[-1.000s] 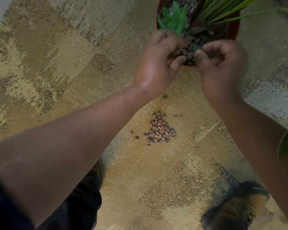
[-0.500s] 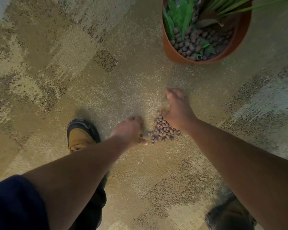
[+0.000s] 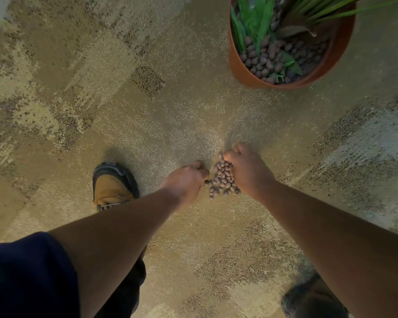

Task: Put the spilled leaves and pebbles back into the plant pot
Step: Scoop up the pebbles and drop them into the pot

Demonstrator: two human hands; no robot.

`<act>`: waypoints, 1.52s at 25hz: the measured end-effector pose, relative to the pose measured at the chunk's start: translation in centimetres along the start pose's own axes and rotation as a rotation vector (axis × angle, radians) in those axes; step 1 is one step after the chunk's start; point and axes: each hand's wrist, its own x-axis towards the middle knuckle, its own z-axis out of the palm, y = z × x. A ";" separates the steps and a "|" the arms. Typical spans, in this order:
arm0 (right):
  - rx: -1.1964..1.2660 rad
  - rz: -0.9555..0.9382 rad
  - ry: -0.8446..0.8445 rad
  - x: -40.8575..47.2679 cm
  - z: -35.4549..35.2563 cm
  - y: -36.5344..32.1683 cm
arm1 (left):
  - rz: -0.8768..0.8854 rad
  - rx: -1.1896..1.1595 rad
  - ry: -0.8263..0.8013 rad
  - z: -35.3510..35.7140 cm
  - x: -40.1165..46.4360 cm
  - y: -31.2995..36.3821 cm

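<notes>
A small heap of brown pebbles lies on the carpet between my two hands. My left hand rests on the floor at the heap's left edge, fingers curled toward the pebbles. My right hand presses against the heap's right side, fingers cupped over its top. Whether either hand holds pebbles is hidden by the fingers. The terracotta plant pot stands at the upper right, filled with dark pebbles and green leaves.
The floor is patterned tan and grey carpet. My left shoe is planted left of the hands, my right shoe at the bottom right. Long thin plant blades stick out over the pot's far rim.
A second ago both hands were at the pot's rim. They came down to the heap on the floor, and since half a second ago they have closed in tighter on the pebbles.
</notes>
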 end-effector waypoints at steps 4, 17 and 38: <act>0.027 0.033 0.005 -0.4 0.0 0.2 | -0.031 -0.005 0.082 -0.6 0.9 0.4; 0.273 0.136 0.211 -0.8 -1.2 0.4 | -0.188 -0.316 0.152 -5.2 2.4 3.2; 0.490 0.004 1.004 -0.1 -10.4 1.4 | 0.286 -0.258 0.934 -14.2 8.5 7.3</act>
